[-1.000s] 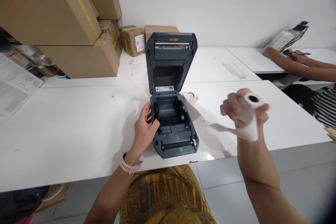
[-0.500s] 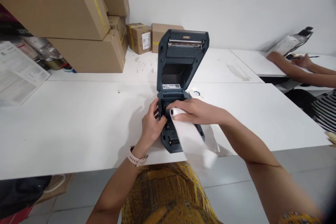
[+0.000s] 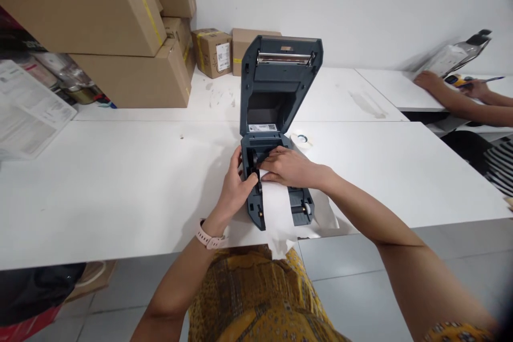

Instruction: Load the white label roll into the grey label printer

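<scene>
A dark grey label printer (image 3: 276,85) stands on the white table with its lid raised. My left hand (image 3: 236,187) is closed around the printer's left side, fingers outside and thumb over the inner edge near the black roll holder. Inside the bay, my right hand (image 3: 290,167) is closed on a white paper roll (image 3: 276,200). Most of the roll itself is hidden under that hand. Its loose strip hangs toward me over the printer's front and past the table edge, with a torn end.
Another label roll (image 3: 301,140) sits behind the printer's right side. Cardboard boxes (image 3: 132,80) are stacked at the back left, beside a clear plastic bin (image 3: 32,112). At the right, another person's hands (image 3: 428,81) rest on a further table, one holding a pen.
My right hand has lowered the paper roll into the printer bay. The loose strip has swung left and lies over the front. My left hand stays at the printer's side.
</scene>
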Tool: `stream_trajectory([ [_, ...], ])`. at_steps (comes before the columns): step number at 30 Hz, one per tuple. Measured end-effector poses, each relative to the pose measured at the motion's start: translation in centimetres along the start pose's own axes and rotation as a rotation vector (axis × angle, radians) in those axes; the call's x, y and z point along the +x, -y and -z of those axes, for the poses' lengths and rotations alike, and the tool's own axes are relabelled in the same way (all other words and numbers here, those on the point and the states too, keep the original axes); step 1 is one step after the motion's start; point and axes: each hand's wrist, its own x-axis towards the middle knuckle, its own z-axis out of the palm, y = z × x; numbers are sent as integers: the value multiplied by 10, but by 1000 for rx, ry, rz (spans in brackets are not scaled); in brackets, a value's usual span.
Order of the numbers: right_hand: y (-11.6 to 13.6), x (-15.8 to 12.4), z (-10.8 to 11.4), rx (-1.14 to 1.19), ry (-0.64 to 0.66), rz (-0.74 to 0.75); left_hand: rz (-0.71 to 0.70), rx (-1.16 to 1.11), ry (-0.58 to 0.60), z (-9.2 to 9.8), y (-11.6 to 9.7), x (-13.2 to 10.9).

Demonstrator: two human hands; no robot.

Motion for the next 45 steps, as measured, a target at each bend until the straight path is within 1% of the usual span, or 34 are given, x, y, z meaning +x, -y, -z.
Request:
stream_trajectory([
  [3, -4, -3, 1, 63, -29, 1, 51, -22, 18, -1, -2, 1],
  [7, -4, -16, 5, 240, -126, 48, 59, -34, 22, -1, -3, 2],
  [10, 3, -30, 7, 323, -201, 68, 42, -32, 26, -1, -3, 2],
  [13, 19, -46, 3, 360, -253, 43, 30, -28, 18, -1, -2, 2],
  [18, 52, -68, -13, 256, -376, -91, 30, -26, 30, -1, -2, 0],
  [23, 77, -75, -20, 102, -446, -119, 35, -34, 18, -3, -3, -1],
  [27, 87, -77, -20, 50, -477, -131, 46, -37, 18, -3, -4, 0],
  [31, 97, -80, -22, 69, -500, -141, 32, -32, 6, -3, -3, 0],
  [36, 107, -83, -24, 80, -500, -152, 30, -36, 0, -3, -4, 0],
  [40, 111, -83, -30, 55, -565, -158, 31, -58, -7, -3, -3, 0],
  [45, 121, -84, -42, 100, -632, -191, 8, -70, -8, -2, 2, 1],
])
